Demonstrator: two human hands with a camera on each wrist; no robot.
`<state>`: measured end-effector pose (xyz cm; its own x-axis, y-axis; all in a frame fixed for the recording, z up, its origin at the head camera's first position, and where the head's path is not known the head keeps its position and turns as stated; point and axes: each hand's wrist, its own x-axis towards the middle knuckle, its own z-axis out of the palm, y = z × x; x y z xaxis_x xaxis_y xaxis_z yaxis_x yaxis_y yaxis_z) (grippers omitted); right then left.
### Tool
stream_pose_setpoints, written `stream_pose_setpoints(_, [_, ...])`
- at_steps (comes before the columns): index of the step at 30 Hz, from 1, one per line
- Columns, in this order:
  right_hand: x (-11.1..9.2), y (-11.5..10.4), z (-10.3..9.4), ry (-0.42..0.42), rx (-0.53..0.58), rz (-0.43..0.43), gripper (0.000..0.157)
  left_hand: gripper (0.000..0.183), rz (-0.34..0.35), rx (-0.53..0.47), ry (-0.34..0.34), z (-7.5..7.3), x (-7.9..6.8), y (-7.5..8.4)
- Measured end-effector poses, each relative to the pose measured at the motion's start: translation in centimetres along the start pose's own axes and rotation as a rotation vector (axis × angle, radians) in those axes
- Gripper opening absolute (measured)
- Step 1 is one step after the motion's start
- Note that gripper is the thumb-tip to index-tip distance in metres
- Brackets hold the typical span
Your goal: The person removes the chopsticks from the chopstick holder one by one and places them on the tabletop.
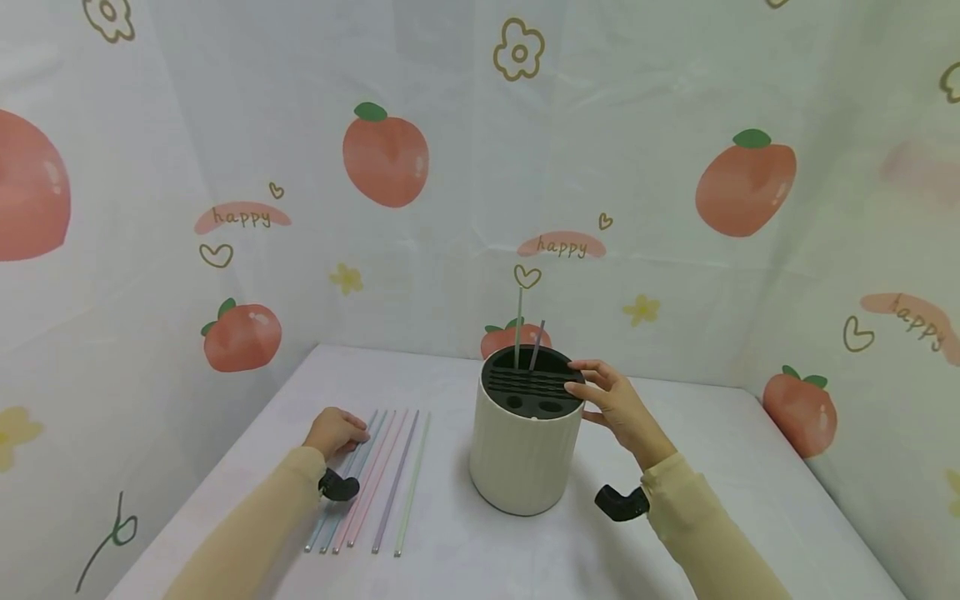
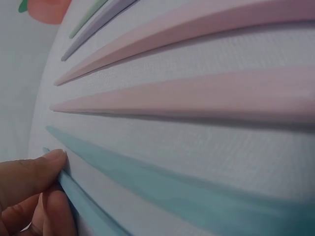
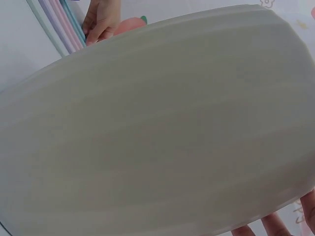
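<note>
Between thumb and fingers, my left hand (image 1: pixel 337 431) pinches the far, thin end of the outermost blue chopstick (image 2: pixel 91 204). That chopstick lies on the white table beside a second blue chopstick (image 2: pixel 147 179), two pink chopsticks (image 2: pixel 172 96), a purple chopstick (image 1: pixel 396 483) and a green chopstick (image 1: pixel 413 487). My right hand (image 1: pixel 617 404) grips the right rim of a cream, ribbed utensil holder (image 1: pixel 521 467), its fingers over the black slotted top (image 1: pixel 525 410) and against the side. Another green chopstick (image 1: pixel 518 329) and purple chopstick (image 1: pixel 537 346) stand upright in the holder's rear compartment.
A white cloth backdrop (image 1: pixel 450 258) printed with peaches and flowers rises behind the table (image 1: pixel 675 500) and on both sides. Each wrist carries a black camera mount, one at the left cuff (image 1: pixel 339 485) and one at the right cuff (image 1: pixel 622 503).
</note>
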<state>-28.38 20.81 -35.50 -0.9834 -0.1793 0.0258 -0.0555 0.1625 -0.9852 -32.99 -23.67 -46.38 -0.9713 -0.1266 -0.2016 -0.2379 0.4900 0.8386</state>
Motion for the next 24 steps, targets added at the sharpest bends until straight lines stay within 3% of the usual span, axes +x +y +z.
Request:
stream_pose_setpoints(9, [0.0, 0.0, 0.0, 0.003, 0.005, 0.005, 0.050, 0.020, 0.006, -0.003, 0.005, 0.0, -0.3, -0.2])
stream_pose_setpoints(17, [0.1, 0.0, 0.2, 0.006, 0.008, 0.006, 0.049, 0.028, -0.005, -0.061, -0.007, -0.3, -0.5, 0.1])
stream_pose_setpoints(20, [0.1, 0.0, 0.2, 0.004, 0.003, 0.006, 0.049, 0.033, 0.022, -0.123, -0.028, -0.4, -0.8, 1.3])
stream_pose_setpoints(24, [0.0, 0.0, 0.0, 0.005, 0.004, 0.010, 0.049, 0.041, 0.139, -0.220, -0.091, -0.4, -1.3, 4.8])
